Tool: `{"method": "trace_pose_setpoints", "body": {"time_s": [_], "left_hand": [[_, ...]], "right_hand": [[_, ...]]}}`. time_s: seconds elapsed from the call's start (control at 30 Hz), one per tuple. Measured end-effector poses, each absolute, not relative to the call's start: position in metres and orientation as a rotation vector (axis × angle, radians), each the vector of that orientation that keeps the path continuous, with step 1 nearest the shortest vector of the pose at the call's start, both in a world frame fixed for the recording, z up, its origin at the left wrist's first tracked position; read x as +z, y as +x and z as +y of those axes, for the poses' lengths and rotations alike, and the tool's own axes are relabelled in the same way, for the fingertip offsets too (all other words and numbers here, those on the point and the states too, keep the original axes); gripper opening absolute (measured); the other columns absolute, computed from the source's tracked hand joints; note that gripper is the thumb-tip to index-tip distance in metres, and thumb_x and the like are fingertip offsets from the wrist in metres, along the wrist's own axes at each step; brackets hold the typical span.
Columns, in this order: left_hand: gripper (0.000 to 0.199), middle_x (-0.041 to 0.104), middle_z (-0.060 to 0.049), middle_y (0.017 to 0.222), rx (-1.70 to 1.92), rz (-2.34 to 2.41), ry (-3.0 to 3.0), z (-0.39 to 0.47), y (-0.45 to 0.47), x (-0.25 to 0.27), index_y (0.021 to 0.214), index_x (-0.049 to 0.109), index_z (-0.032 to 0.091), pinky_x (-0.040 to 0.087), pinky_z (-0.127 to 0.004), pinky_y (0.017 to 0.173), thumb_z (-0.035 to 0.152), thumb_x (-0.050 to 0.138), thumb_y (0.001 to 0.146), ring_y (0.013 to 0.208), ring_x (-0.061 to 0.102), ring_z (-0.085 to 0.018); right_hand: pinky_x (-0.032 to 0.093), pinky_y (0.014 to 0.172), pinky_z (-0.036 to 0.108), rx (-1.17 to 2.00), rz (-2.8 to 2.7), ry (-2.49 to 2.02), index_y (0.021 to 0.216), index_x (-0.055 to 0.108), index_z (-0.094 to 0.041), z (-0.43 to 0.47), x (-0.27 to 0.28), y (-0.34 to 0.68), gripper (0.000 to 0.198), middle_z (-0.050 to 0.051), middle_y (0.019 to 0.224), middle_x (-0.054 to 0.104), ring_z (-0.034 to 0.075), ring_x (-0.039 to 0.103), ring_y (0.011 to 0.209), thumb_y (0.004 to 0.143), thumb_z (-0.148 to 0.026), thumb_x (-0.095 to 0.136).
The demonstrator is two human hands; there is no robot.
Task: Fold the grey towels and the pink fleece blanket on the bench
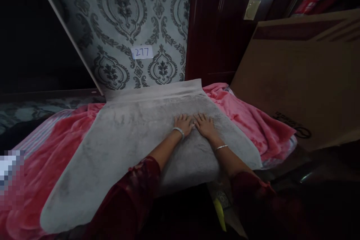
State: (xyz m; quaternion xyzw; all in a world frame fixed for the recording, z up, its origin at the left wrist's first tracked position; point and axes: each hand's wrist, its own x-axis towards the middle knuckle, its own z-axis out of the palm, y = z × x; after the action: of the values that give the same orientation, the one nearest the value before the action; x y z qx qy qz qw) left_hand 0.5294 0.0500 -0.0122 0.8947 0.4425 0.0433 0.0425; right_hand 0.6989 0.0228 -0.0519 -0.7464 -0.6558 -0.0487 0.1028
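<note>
Grey cloth (132,138) is lying across pink bedding (244,118); our left hand (184,123) and right hand (205,125) (fingers spread) are resting flat, probably steadying it.

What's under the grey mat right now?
Pink fabric shows along both sides of the grey mat and appears to run beneath it. Whatever lies under its middle, where the left hand and right hand rest, is covered.
</note>
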Motion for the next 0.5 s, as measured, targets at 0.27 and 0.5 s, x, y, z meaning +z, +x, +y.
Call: {"method": "trace_pose_setpoints", "body": {"time_s": [0.27,0.5], "left_hand": [[0.074,0.028,-0.012,0.169,0.067,1.61,2.626,0.055,0.507,-0.032,0.161,0.034,0.025,0.014,-0.066,0.124,0.063,0.03,0.097,0.155,0.022,-0.038],[0.076,0.024,-0.012,0.17,-0.008,2.175,2.246,0.062,0.345,-0.016,0.162,0.03,0.021,0.015,-0.068,0.122,0.061,0.026,0.097,0.157,0.016,-0.037]], "right_hand": [[0.026,0.12,0.059,-0.139,-1.959,-2.225,0.16,0.038,-0.032,0.02,-0.065,0.7,0.058,0.005,0.167,0.033,0.03,0.027,0.153,0.107,-0.05,0.023],[0.025,0.12,0.06,-0.116,-1.949,-2.213,0.159,0.04,-0.03,0.02,-0.064,0.7,0.059,0.006,0.167,0.033,0.03,0.028,0.153,0.106,-0.049,0.022]]}}
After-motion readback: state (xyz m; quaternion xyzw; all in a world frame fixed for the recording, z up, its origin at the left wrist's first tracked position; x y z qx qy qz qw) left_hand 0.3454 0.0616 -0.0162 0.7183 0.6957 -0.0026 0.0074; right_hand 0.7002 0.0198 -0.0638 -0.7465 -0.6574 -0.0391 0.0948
